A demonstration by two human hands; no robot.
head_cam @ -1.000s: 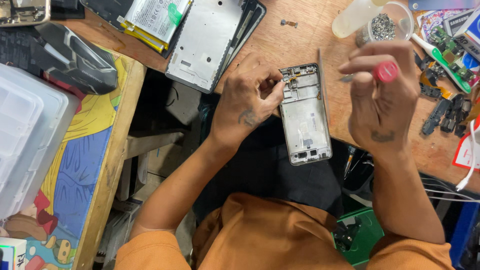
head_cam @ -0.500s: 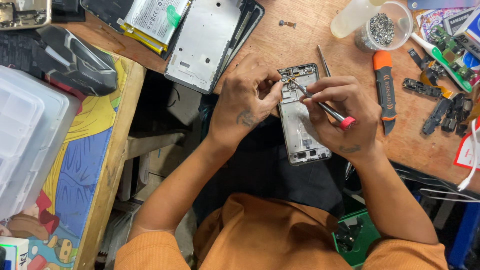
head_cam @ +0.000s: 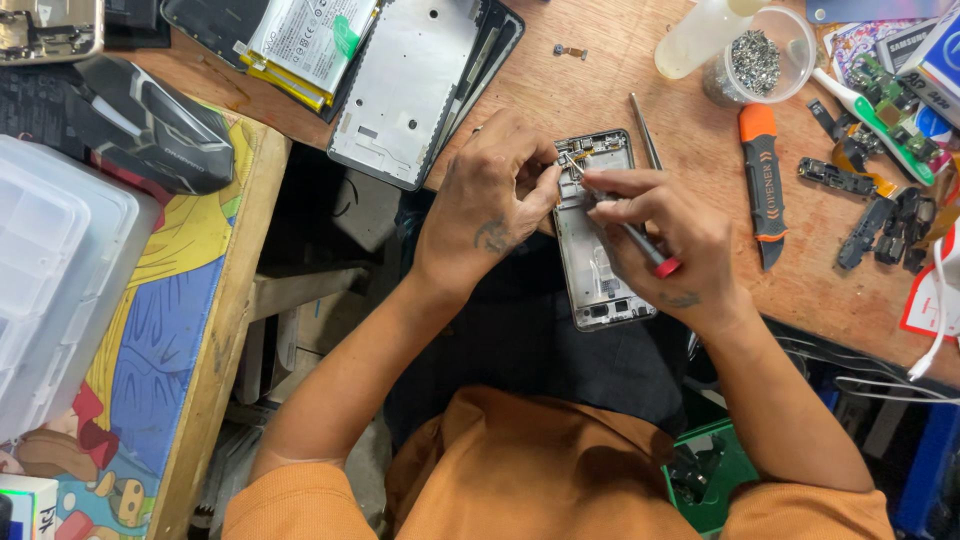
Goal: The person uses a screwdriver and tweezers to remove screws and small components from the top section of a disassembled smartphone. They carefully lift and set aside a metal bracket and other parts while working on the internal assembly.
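While the right hand (head_cam: 660, 240) pinches a slim red-capped screwdriver (head_cam: 620, 225), tip angled up-left into the top end of the opened grey phone frame (head_cam: 600, 250), the left hand (head_cam: 490, 210) clamps that frame's upper-left edge. Frame's long axis runs away from the body, at the wooden bench's (head_cam: 600, 70) near edge, between both hands.

Left hand (head_cam: 490, 215) pinching; right hand (head_cam: 655, 240) closed grip.

A white-labelled flat battery (head_cam: 305, 40) lies top left; a blue-and-white box (head_cam: 940, 55) sits top right.
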